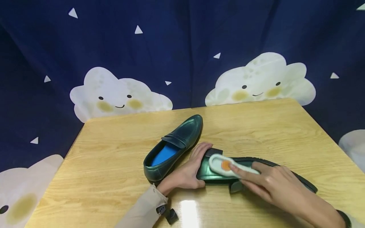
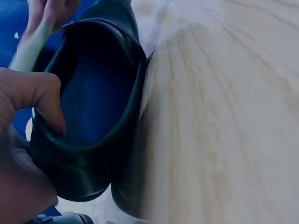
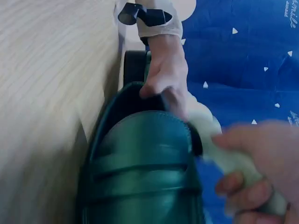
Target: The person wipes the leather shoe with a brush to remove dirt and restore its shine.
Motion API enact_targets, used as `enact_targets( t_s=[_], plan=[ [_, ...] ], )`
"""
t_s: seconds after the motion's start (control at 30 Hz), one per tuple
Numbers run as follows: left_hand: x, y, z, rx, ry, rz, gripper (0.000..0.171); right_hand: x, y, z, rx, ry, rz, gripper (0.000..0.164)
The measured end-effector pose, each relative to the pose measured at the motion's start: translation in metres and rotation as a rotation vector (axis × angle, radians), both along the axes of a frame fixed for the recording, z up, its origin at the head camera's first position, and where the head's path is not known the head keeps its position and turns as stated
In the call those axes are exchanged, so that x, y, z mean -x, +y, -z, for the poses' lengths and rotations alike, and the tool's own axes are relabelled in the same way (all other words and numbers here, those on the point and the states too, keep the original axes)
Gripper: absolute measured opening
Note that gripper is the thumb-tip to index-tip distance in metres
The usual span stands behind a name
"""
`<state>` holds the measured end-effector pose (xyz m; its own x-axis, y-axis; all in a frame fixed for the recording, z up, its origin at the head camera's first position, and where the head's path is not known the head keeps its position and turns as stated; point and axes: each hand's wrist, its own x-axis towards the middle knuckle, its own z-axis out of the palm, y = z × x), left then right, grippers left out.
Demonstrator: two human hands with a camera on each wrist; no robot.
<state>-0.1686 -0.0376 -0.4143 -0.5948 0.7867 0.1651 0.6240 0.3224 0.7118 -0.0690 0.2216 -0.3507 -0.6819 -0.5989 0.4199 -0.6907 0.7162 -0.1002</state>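
Note:
A dark green loafer (image 1: 203, 171) lies tipped on its side on the table, its heel to the left. My left hand (image 1: 185, 174) grips it at the heel; in the left wrist view the thumb (image 2: 46, 98) hooks over the rim of the opening. My right hand (image 1: 276, 185) holds a white brush (image 1: 217, 162) by its handle, index finger by the orange spot on its head. The brush head lies over the shoe's upturned side, its underside hidden. In the right wrist view the loafer's strap (image 3: 140, 170) faces the camera, the brush (image 3: 233, 161) beside it.
The matching loafer (image 1: 182, 136) with a blue insole stands upright just behind my left hand, toe pointing away. Both are on a wooden table (image 1: 114, 152). A dark blue cloth with smiling clouds (image 1: 262, 82) hangs behind the table.

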Motion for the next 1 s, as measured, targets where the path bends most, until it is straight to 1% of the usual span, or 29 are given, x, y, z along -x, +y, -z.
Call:
enact_targets(
  t_s=[0.1,0.13,0.17,0.23,0.27,0.33,0.4,0.47,0.5,0.53,0.63,0.7,0.73,0.77,0.8,0.83,0.87,0.9,0.93,1.0],
  plan=[
    [-0.002,0.001,-0.001,0.023,0.010,-0.004,0.113,-0.005,0.001,0.001,-0.017,-0.080,-0.104,0.045],
    [-0.002,0.002,-0.001,0.025,0.017,-0.009,0.113,-0.006,0.002,0.001,-0.013,-0.078,-0.115,0.045],
    [-0.002,0.002,-0.002,0.026,0.021,-0.017,0.112,-0.005,0.004,0.000,-0.004,-0.065,-0.102,0.043],
    [-0.003,0.003,-0.004,0.027,0.016,-0.031,0.112,-0.003,0.009,0.000,0.004,0.003,-0.031,0.038],
    [-0.003,0.003,-0.004,0.034,0.019,-0.036,0.112,-0.001,0.011,0.000,0.013,0.027,0.007,0.038],
    [-0.005,0.003,-0.004,0.053,0.019,-0.038,0.113,-0.001,0.016,0.002,0.030,0.066,0.033,0.039],
    [-0.006,0.002,-0.003,0.064,0.021,-0.041,0.113,-0.003,0.019,0.004,0.026,0.057,0.002,0.038],
    [-0.007,0.002,-0.003,0.064,0.022,-0.045,0.113,-0.007,0.021,0.004,0.035,0.019,-0.051,0.038],
    [-0.007,0.003,-0.003,0.064,0.021,-0.048,0.113,-0.008,0.022,0.004,0.037,0.015,-0.058,0.038],
    [-0.007,0.003,-0.003,0.062,0.020,-0.052,0.112,-0.008,0.023,0.003,0.042,0.033,-0.048,0.037],
    [-0.007,0.003,-0.003,0.065,0.011,-0.059,0.113,-0.008,0.030,0.001,0.053,0.071,0.028,0.037],
    [-0.007,0.002,-0.002,0.071,0.015,-0.055,0.113,-0.009,0.033,0.002,0.055,0.095,0.048,0.041],
    [-0.007,0.002,-0.002,0.073,0.018,-0.053,0.114,-0.010,0.034,0.002,0.053,0.090,0.045,0.039],
    [-0.007,0.001,-0.002,0.076,0.022,-0.053,0.114,-0.013,0.034,0.002,0.041,0.058,0.036,0.036],
    [-0.007,0.001,-0.002,0.077,0.025,-0.052,0.114,-0.016,0.034,0.003,0.033,0.029,0.018,0.037],
    [-0.007,0.001,-0.002,0.079,0.028,-0.051,0.115,-0.020,0.033,0.003,0.026,-0.004,-0.010,0.040],
    [-0.007,0.001,-0.002,0.078,0.029,-0.051,0.114,-0.023,0.033,0.003,0.013,-0.035,-0.016,0.045],
    [-0.006,0.002,-0.002,0.077,0.027,-0.054,0.114,-0.025,0.034,0.002,0.009,-0.047,-0.017,0.049],
    [-0.006,0.002,-0.002,0.075,0.025,-0.057,0.114,-0.026,0.035,0.002,0.018,-0.042,-0.009,0.048],
    [-0.005,0.002,-0.003,0.072,0.018,-0.062,0.113,-0.026,0.038,0.001,0.022,0.021,0.056,0.038]
  ],
)
